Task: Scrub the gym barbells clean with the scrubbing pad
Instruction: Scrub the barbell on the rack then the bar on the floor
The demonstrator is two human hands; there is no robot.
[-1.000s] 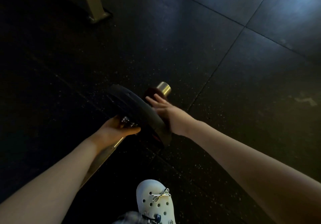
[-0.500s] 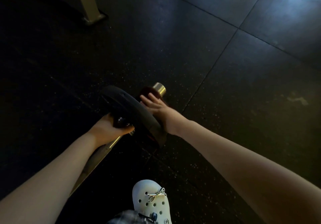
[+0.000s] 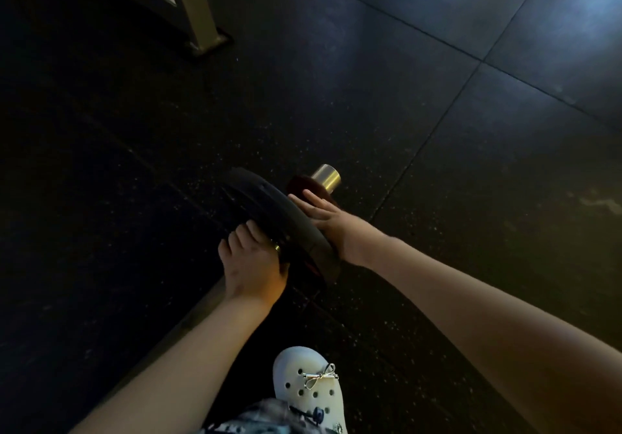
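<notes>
— So where is the barbell in this one?
— Centre of the frame, down by the dark rubber floor. Its steel end points to the upper right and its shaft runs off to the lower left along the person's forearm. A black plate rides near that end. Whether the plate rests on the floor cannot be told.
— And the hands?
— The left hand is curled round the bar just inside the plate. The right hand lies flat, fingers straight, pressed against the plate's outer face.
— Any pad?
— None can be made out. A dark red shape beside the right fingertips is too dim to name.
— How will it handle?
— Heavy and rigid, by the look of it: steel, with a loaded end likely to tip or roll. Smooth metal could slip, so the bar close to the plate seems the sound place to hold, with a flat palm steadying the disc. A white clog at bottom centre stands near the load, and a rack foot shows at the upper left.
</notes>
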